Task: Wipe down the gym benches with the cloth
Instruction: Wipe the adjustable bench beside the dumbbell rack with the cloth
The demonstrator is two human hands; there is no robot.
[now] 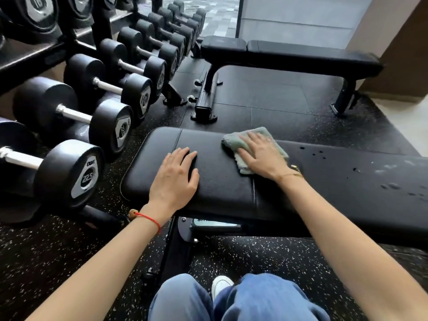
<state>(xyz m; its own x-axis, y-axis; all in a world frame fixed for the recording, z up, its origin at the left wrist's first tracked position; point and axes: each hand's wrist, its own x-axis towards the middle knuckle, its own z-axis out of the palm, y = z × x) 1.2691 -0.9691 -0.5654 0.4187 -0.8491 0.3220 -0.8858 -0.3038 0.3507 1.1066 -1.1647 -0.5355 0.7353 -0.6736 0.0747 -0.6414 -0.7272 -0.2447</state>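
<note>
- Far left of the frame: a dumbbell rack (76, 112) stood close beside the near bench's head end. Judged risk: a wide sweep to the left could knock knuckles on the weights.
- Left hand (174, 179), lower centre-left: lay flat on the seat pad (208, 181), fingers straight and slightly spread, holding nothing. It appeared to brace the body; if the pad was damp, that palm could slip.
- Cloth (252, 147), centre of frame: pale green, folded, lying on the worktop (335, 193) at the gap between seat pad and long back pad, near the far edge. Judged risk: a fold could catch in the gap and bunch, or an outward stroke could push the cloth off the far edge.
- Right hand (261, 154), centre-right: pressed flat on the cloth, fingers straight and splayed, pointing toward the upper left of the frame.
- Right of frame: droplets (312, 152) and smears sat on the back pad, not yet wiped; a short stroke would miss them.
- Orientation: the near bench's long axis ran left to right across the frame, its seat end pointing left. The second bench (289, 54), upper right, lay roughly parallel, apparently untouched.
</note>
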